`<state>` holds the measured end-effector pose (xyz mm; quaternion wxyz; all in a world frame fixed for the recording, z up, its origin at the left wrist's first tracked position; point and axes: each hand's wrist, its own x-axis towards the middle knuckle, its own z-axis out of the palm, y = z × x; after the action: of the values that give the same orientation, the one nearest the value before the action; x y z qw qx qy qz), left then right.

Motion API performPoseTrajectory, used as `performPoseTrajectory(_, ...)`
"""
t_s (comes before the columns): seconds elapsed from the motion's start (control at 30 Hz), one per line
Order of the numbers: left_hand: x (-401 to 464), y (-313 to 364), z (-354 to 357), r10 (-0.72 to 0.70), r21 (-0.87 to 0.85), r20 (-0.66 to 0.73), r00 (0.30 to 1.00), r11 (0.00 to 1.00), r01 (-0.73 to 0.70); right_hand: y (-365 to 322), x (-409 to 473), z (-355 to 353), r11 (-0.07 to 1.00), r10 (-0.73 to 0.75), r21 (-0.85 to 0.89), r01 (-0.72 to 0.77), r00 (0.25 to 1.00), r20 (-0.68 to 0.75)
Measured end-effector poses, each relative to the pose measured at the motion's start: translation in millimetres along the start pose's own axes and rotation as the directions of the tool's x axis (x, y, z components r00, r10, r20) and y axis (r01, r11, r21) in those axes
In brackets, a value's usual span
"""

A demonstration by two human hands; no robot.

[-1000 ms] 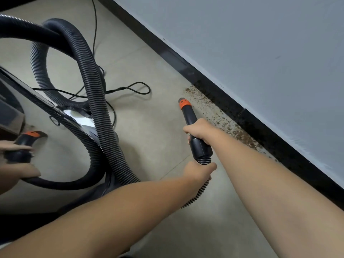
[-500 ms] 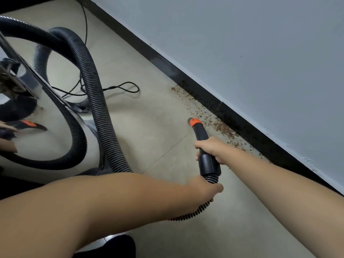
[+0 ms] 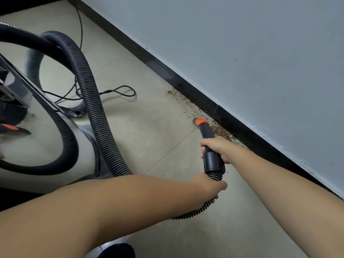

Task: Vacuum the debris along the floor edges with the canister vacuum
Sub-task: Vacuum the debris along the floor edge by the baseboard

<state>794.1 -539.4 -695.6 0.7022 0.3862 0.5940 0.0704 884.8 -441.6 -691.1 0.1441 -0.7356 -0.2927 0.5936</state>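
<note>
**dustbunny_42:** so where's the mess? The brown debris (image 3: 202, 116) is a gritty strip lying right against the black baseboard (image 3: 242, 125), running from about 11 o'clock down toward 4 o'clock of the nozzle tip.

**hosehead:** yep, and the nozzle (image 3: 205, 131), black with an orange collar, has its tip sitting at the strip's edge, looks like it's touching the floor (image 3: 149, 138) but the angle's too poor to be sure. Right hand (image 3: 216, 148) is wrapped tight around the nozzle body. Left hand (image 3: 208, 189) clamps the ribbed hose (image 3: 96, 112) just behind it, at 6 o'clock.

**dustbunny_42:** and the rest?

**hosehead:** hose loops off to 9 o'clock, arching over the shiny canister (image 3: 37, 146), which mirrors the hose. Thin black power cord (image 3: 119, 92) loops on the tile at 10 o'clock. Grey wall (image 3: 242, 53) above the baseboard. Dark shoe (image 3: 115, 251) at the bottom edge.
</note>
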Motion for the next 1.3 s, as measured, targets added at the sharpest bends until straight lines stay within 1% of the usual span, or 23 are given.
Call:
performPoseTrajectory(0.23,19.6,3.1,-24.8,0.005,-0.072,-0.071,0.997,0.997,-0.010,-23.8,28.2,22.7,0.999,-0.047,-0.022,0.048,0.998,0.028)
performPoseTrajectory(0.4,41.0,12.3,-48.3,0.012,-0.141,-0.142,0.990,0.990,-0.032,-52.5,51.6,41.5,0.993,-0.102,-0.053,0.104,0.994,0.044)
performPoseTrajectory(0.63,68.3,18.4,-77.1,-0.022,-0.282,-0.232,0.972,0.958,-0.045,-88.6,80.5,75.9,0.977,-0.162,-0.131,0.170,0.984,0.074)
performPoseTrajectory(0.73,77.7,25.0,-87.6,-0.045,-0.320,-0.266,0.963,0.946,-0.045,-103.7,88.9,81.8,0.974,-0.180,-0.128,0.189,0.980,0.081)
performPoseTrajectory(0.83,81.5,28.9,-92.4,-0.031,-0.300,-0.270,0.962,0.952,-0.054,-109.7,91.4,81.1,0.975,-0.179,-0.119,0.188,0.981,0.077)
performPoseTrajectory(0.9,79.9,27.6,-90.9,-0.027,-0.267,-0.245,0.969,0.963,-0.040,-105.8,88.7,78.3,0.978,-0.167,-0.118,0.174,0.984,0.069)
performPoseTrajectory(1.13,57.6,11.4,-61.8,-0.033,-0.095,-0.129,0.991,0.995,0.021,-59.5,63.7,54.7,0.993,-0.110,-0.051,0.110,0.994,0.006)
performPoseTrajectory(1.3,38.6,12.7,-35.2,-0.004,0.016,-0.072,0.997,1.000,0.005,-36.2,42.2,24.7,0.998,-0.068,-0.015,0.068,0.998,-0.016)
